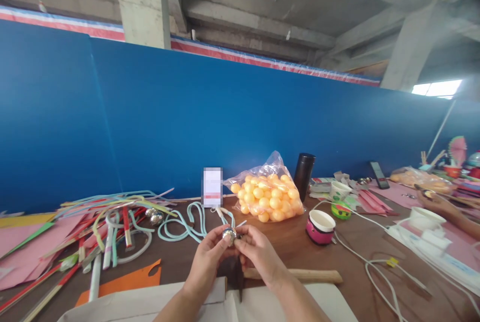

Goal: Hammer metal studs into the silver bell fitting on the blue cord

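Observation:
A small shiny silver bell (228, 234) is held up over the brown table (288, 242), between both my hands. My left hand (206, 261) pinches it from the left with curled fingers. My right hand (258, 256) grips it from the right, fingers pressed together. A pale mint cord (183, 224) lies looped on the table just behind the bell. Two more silver bells (154, 216) rest to the left among coloured strips. A wooden handle (315, 276) lies under my right wrist.
A clear bag of orange balls (268, 196) and a black flask (303, 176) stand behind. A pink cup (320, 226), white cable (375, 267) and coloured paper strips (101, 222) are around. Another person's hand (437, 204) works at the far right. A blue wall (225, 122) backs the table.

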Motion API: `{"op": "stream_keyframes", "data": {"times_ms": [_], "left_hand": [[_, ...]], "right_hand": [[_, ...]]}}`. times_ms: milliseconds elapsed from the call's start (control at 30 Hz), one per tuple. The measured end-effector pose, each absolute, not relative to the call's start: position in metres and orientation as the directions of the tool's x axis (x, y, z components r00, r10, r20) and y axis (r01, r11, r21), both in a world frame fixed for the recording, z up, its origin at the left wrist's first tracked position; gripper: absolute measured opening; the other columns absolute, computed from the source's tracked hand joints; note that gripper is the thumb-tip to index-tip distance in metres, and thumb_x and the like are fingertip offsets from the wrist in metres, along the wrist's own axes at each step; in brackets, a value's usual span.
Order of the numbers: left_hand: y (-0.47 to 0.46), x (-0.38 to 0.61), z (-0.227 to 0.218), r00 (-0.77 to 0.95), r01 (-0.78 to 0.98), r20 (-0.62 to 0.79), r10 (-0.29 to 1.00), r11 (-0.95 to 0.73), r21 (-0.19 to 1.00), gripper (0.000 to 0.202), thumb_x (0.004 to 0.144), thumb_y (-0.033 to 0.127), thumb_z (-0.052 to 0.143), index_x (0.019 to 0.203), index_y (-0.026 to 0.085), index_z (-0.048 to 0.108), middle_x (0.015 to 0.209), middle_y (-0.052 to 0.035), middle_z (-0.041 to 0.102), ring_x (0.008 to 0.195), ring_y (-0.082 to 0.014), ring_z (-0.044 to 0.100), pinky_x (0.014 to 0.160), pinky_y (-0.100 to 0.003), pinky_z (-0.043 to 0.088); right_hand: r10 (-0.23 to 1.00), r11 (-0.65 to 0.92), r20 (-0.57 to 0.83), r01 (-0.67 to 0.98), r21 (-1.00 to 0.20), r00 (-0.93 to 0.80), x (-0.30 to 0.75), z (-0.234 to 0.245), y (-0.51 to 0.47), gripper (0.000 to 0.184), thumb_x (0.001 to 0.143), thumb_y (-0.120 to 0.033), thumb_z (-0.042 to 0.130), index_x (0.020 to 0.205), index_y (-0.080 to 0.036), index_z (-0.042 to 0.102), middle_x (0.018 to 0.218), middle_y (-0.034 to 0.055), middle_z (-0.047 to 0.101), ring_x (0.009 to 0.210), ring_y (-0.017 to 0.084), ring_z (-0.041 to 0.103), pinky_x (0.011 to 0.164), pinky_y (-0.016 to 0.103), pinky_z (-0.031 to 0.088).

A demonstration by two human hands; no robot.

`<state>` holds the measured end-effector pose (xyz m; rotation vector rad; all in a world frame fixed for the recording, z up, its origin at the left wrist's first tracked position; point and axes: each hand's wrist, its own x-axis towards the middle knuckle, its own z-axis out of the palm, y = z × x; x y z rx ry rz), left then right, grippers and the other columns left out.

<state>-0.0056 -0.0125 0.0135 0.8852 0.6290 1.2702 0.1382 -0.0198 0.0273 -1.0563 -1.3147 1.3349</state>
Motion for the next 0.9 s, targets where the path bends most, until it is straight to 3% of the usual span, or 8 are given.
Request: {"op": "stream_keyframes", "data": {"times_ms": [167,300,400,633,767,900], "left_hand": [[-0.009,-0.005,0.009,0.18,-0.513,0.039,0.983,0.06,0.856,0.034,0.07,0.036,0.071,0.097,0.015,0.065,0.09,-0.0074,0.068,0.072,-0.0154,0.064,0.067,-0.027,0.052],[-0.006,-0.004,0.005,0.161,-0.522,0.035,0.986,0.055,0.851,0.033,0.071,0.037,0.071,0.096,0.016,0.066,0.089,-0.0063,0.067,0.071,-0.0141,0.063,0.066,-0.025,0.052],[-0.005,-0.004,0.004,0.137,-0.547,0.023,0.99,0.056,0.836,0.032,0.07,0.037,0.071,0.094,0.017,0.066,0.084,-0.0045,0.066,0.07,-0.0133,0.063,0.065,-0.024,0.052],[-0.003,-0.005,0.006,0.101,-0.584,-0.013,0.995,0.07,0.809,0.03,0.069,0.033,0.073,0.093,0.015,0.067,0.079,-0.0048,0.067,0.068,-0.0122,0.063,0.061,-0.02,0.052],[-0.002,-0.006,0.008,0.08,-0.59,-0.031,0.996,0.072,0.804,0.03,0.072,0.031,0.071,0.096,0.015,0.067,0.082,-0.0053,0.068,0.068,-0.0118,0.064,0.063,-0.02,0.053],[-0.001,-0.007,0.006,0.081,-0.613,-0.029,0.996,0.073,0.787,0.033,0.072,0.031,0.071,0.101,0.016,0.066,0.089,-0.007,0.069,0.075,-0.0142,0.066,0.073,-0.024,0.054]], "right_hand": [[0.972,0.185,0.115,0.364,-0.913,-0.204,0.158,0.04,-0.034,0.019,0.082,-0.031,0.055,0.098,-0.021,0.058,0.069,-0.0017,0.06,0.056,0.012,0.056,0.052,0.022,0.041],[0.964,0.264,0.135,0.814,-0.517,-0.228,0.178,0.04,-0.045,0.016,0.071,-0.02,0.059,0.087,-0.022,0.061,0.085,0.0042,0.066,0.08,0.022,0.061,0.069,0.03,0.041],[0.973,0.231,0.083,0.928,-0.292,-0.216,0.189,0.029,-0.046,0.024,0.066,-0.019,0.06,0.089,-0.02,0.063,0.096,0.0101,0.063,0.092,0.028,0.058,0.077,0.035,0.041],[0.953,0.265,-0.062,0.912,-0.312,-0.298,0.202,0.014,-0.038,0.025,0.063,-0.014,0.055,0.085,-0.021,0.063,0.096,0.0071,0.062,0.09,0.023,0.058,0.076,0.028,0.042],[0.957,0.268,-0.012,0.898,-0.35,-0.291,0.199,0.025,-0.042,0.019,0.066,-0.01,0.055,0.082,-0.02,0.061,0.095,0.007,0.061,0.091,0.023,0.056,0.079,0.029,0.041],[0.953,0.298,0.131,0.772,-0.562,-0.273,0.204,0.046,-0.052,0.005,0.078,-0.019,0.053,0.081,-0.023,0.056,0.088,0.0028,0.06,0.079,0.018,0.057,0.072,0.026,0.043]]}}
